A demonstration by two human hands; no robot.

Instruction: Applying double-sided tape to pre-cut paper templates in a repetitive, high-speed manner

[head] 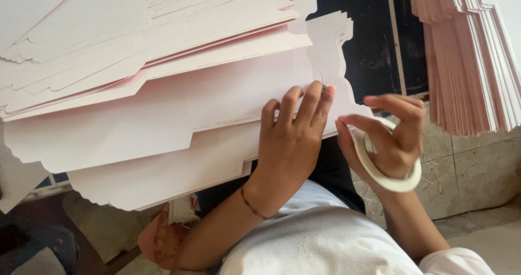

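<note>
Left hand (pixel 290 139) lies flat, palm down, on the top pink die-cut card sheet (pixel 163 117), fingers together and extended, tips pressing near the sheet's right end by the curved tab (pixel 331 52). It grips nothing, just pins the sheet down. One thin dark band on the left wrist.

Right hand (pixel 393 136) holds one roll of white tape (pixel 388 169). The roll sits around the hand like a ring, with thumb and index finger pinched together at its upper left edge, close to the left fingertips. Whether a tape end is between them, can't tell.

Top sheet: long axis runs left to right across the view, slightly tilted, left end lower. Scalloped edge at the left, shaped tab pointing up at the right. It rests on the person's lap over more sheets of the same kind.

Counts: the lap pile fans out in many layers, too many overlapping to count exactly. A second stack of pink sheets (pixel 467 58) stands on edge at upper right, well apart from the hands, dozens of edges, not countable. Tape rolls: one.

Dark board (pixel 374 41) behind the tab; tiled floor (pixel 477 161) below right.
</note>
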